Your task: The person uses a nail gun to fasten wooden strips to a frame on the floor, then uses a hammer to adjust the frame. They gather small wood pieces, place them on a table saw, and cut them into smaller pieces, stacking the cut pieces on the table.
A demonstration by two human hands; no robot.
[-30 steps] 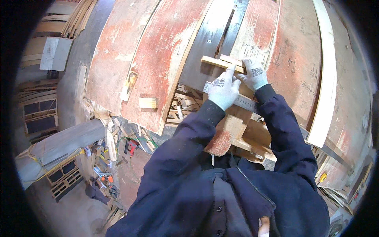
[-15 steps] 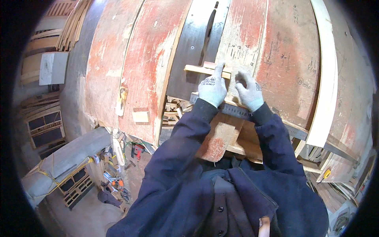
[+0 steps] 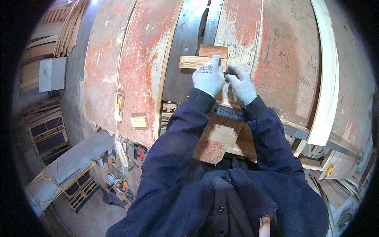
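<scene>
A pale wood strip [image 3: 190,62] lies crosswise over the dark metal plate [image 3: 183,81] of the bench, which has a long slot. Against its far side is a reddish-brown wood block [image 3: 213,51]. My left hand [image 3: 208,78], in a light grey-blue glove, grips the strip near its right half, with a finger stretched over it. What its thumb does underneath is hidden. My right hand [image 3: 242,86], gloved alike, is at the strip's right end, its fingers bent and apart from the thumb. I see nothing held in it.
A ruler [image 3: 229,112] runs along the bench's near edge. A small wood offcut [image 3: 139,121] lies on the red-painted boards at left. A long pale board [image 3: 325,79] lies at right. Tools [image 3: 118,183] and a grey-covered bench [image 3: 75,158] are at lower left.
The strip and block have moved away from me and slightly left, now showing broader faces. My left hand has gone with them. My right hand has shifted left, closer to the strip's end.
</scene>
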